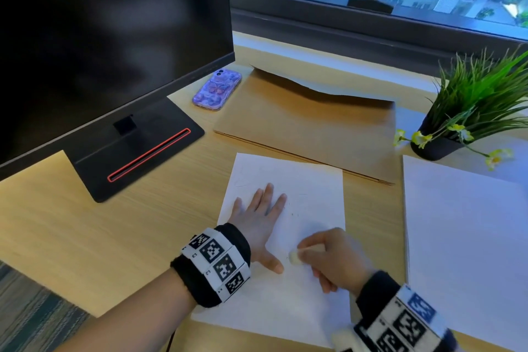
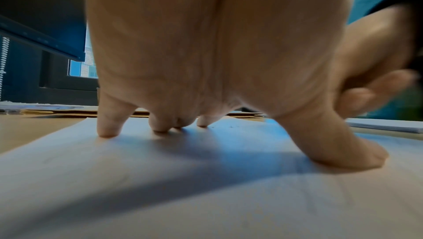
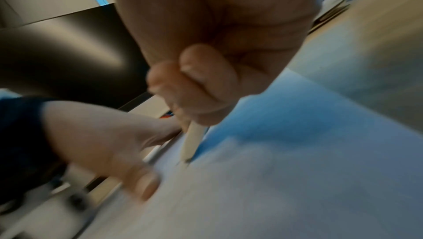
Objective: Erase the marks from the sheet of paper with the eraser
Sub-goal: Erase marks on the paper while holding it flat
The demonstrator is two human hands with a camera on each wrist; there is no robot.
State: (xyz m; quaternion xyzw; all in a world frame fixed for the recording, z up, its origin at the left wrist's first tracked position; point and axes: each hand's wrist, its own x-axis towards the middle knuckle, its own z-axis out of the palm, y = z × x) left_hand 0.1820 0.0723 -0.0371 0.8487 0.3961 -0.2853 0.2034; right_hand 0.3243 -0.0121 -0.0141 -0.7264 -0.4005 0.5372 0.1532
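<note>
Pinching the eraser (image 1: 295,256), my right grip (image 1: 331,258) rubs the sheet of paper (image 1: 311,180) at its 4 o'clock; my left hand (image 1: 258,218) lies spread, pressing it to the counter (image 1: 85,237). Faint marks (image 1: 294,213) at 12 o'clock seem left, so I judge the job partly done.

The sheet of paper (image 1: 300,180) is the landmark. Its far half lies bare, so a hand can slide there freely. On its near left part the left hand (image 1: 258,217) lies spread flat, and the right hand (image 1: 334,257) with the eraser (image 1: 294,257) sits just beside that thumb, leaving a narrow gap between them. Beyond the sheet a brown envelope (image 1: 308,126) lies flat and low. Left of the sheet, bare worktop (image 1: 85,231) runs to the monitor base (image 1: 137,146), with the screen overhanging. Right of the sheet a strip of worktop separates it from a stack of white paper (image 1: 463,231); a potted plant (image 1: 468,111) stands behind that stack.
</note>
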